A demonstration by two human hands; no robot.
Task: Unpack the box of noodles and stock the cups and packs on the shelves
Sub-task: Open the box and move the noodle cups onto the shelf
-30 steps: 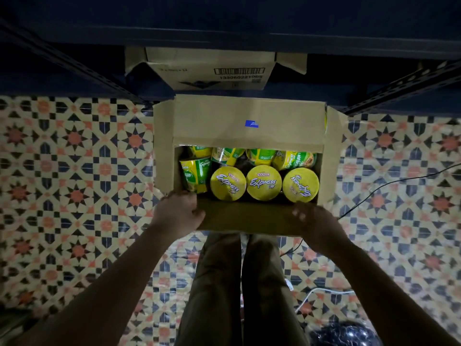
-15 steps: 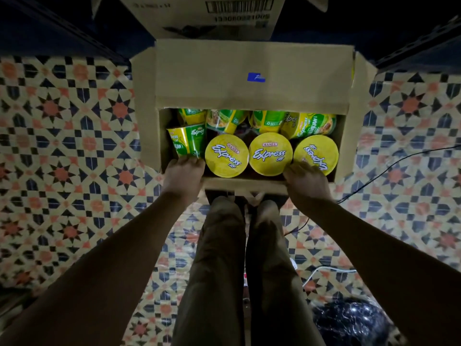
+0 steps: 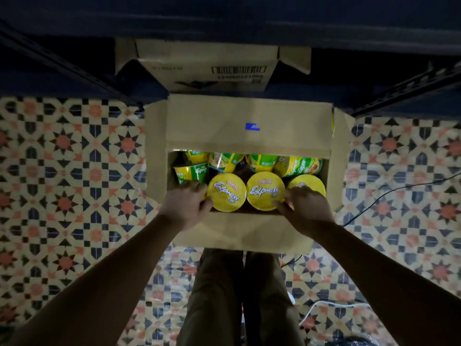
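Two hands went from the box's near rim, half a second before, into the box itself. Your left hand [image 3: 185, 204] curled round the left upright Express cup [image 3: 226, 192], fingers at its lid edge, thumb low on the near side. Your right hand [image 3: 305, 208] closed over the right-hand cup [image 3: 309, 182], covering most of its lid, with the thumb touching the middle cup [image 3: 265, 191]; whether the grip was firm, you could not tell from this view.

Judgement: the carrying was over and the first cups were about to be lifted out; nothing had yet reached a shelf.

Item: cardboard box [image 3: 239, 231], on the patterned tile floor [image 3: 74, 183], in front of your legs, just below the dark shelving [image 3: 224, 21]. Far flap [image 3: 249, 126] lay folded over the rear half, hiding whatever sat under it.

Item: green-sided cups lying tipped [image 3: 298, 166] behind the three upright ones, packed close.

Item: a second carton with a barcode [image 3: 207, 68], on the lowest shelf, directly behind the box.

Item: black cable [image 3: 399, 189] and white cable [image 3: 331, 305] on the floor to your right.

Obstructions: the far flap would need folding back to reach the rear cups, and the second carton occupied part of the lowest shelf.
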